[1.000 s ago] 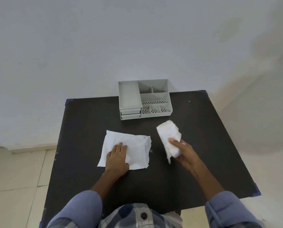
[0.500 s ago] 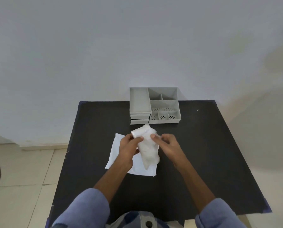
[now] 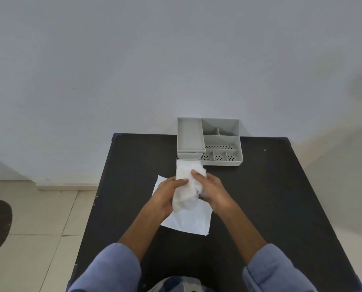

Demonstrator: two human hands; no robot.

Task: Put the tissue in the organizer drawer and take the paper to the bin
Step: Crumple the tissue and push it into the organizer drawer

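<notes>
Black table (image 3: 270,197) against a plain grey wall; tiled floor to the left. Grey organizer (image 3: 220,142) sits at the far edge of the table, its drawers (image 3: 190,158) stacked under the long left tray, fronts facing the person. Whether a drawer is pulled out cannot be told: the tissue hides that spot.

Both hands hold the bunched white tissue (image 3: 186,186) just in front of the drawer fronts. Left hand (image 3: 167,194) wraps its left side, thumb across the top; right hand (image 3: 211,192) presses from the right, fingers curled into the wad. Flat white paper (image 3: 188,222) lies on the table beneath the hands, untouched.

Judgement: step in hand is compacting the tissue for the drawer. Do it well by squeezing the wad narrower than the drawer, then freeing one hand to draw it open. Feed the tissue in low, tuck loose edges so nothing catches on closing. Paper to bin follows.
</notes>
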